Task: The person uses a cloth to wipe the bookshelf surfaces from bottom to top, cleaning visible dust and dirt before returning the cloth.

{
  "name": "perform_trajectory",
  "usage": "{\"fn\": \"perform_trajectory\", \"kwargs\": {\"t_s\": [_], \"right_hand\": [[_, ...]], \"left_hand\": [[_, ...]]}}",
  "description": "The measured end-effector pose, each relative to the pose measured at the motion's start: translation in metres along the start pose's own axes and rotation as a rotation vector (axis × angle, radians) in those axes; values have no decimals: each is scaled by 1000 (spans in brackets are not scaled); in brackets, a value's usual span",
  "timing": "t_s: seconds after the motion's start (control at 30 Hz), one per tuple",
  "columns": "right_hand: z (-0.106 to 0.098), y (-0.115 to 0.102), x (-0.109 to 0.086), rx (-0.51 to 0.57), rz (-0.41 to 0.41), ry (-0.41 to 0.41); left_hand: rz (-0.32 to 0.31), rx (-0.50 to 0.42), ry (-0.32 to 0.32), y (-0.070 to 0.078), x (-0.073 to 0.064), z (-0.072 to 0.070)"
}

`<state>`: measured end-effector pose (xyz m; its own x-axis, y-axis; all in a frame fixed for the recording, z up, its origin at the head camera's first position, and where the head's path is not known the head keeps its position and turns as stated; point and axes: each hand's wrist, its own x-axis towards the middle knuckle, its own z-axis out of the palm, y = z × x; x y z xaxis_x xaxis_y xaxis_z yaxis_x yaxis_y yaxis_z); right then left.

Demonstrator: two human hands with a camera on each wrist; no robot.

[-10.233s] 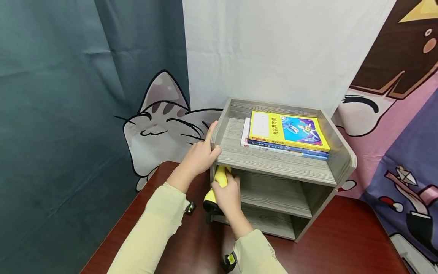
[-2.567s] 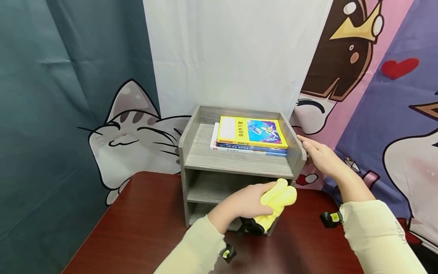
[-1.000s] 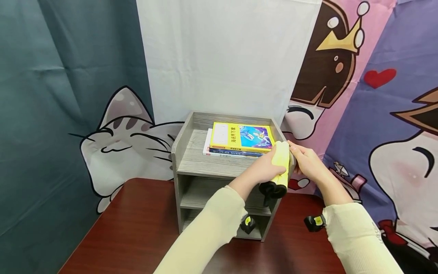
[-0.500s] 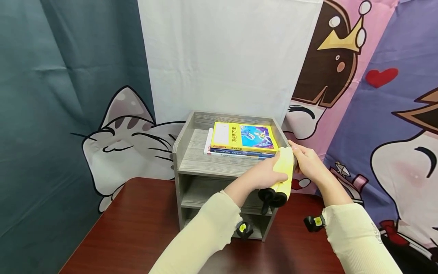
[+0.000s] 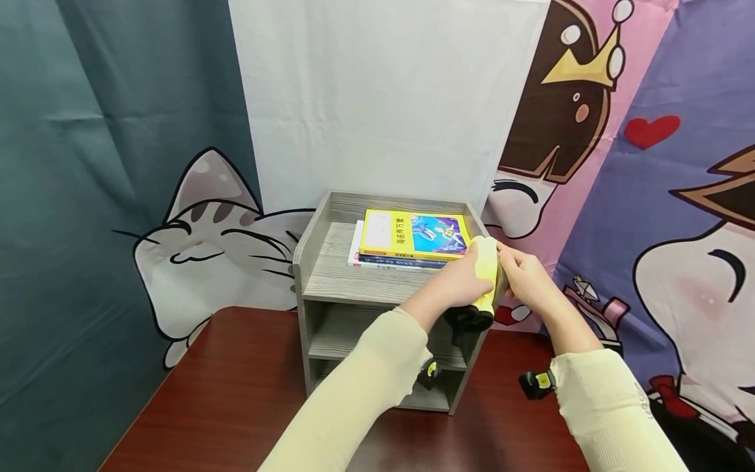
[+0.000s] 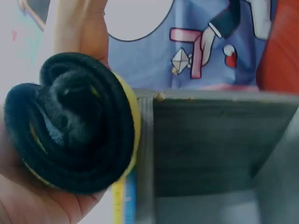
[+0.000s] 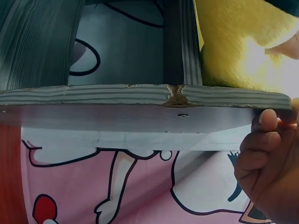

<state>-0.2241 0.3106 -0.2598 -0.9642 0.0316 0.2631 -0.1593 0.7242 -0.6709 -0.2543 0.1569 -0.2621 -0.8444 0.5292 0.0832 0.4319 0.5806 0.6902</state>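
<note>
While the table (image 5: 230,387) bears the grey shelf unit (image 5: 354,282), whose right side panel (image 7: 233,99) flanks the stack of books (image 5: 392,234), the yellow bundle (image 5: 486,262) has risen slightly within the last half second against that panel, so work seems centred there. The left hand (image 5: 463,285) grips the bundle; the right hand (image 5: 525,278) curls its fingers at the panel's edge, though glare hides whether it pinches.
</note>
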Motion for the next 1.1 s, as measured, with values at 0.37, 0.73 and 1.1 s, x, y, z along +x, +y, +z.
{"fn": "perform_trajectory", "kwargs": {"t_s": [0.37,0.73,1.1], "right_hand": [[2,-1,0,3,-8,33],[2,0,0,-9,-12,34],[-2,-4,-2,-92,-11,16]], "left_hand": [[-85,610,71,14,-16,23],[95,765,235,4,-26,37],[61,941,225,7,-28,42]]}}
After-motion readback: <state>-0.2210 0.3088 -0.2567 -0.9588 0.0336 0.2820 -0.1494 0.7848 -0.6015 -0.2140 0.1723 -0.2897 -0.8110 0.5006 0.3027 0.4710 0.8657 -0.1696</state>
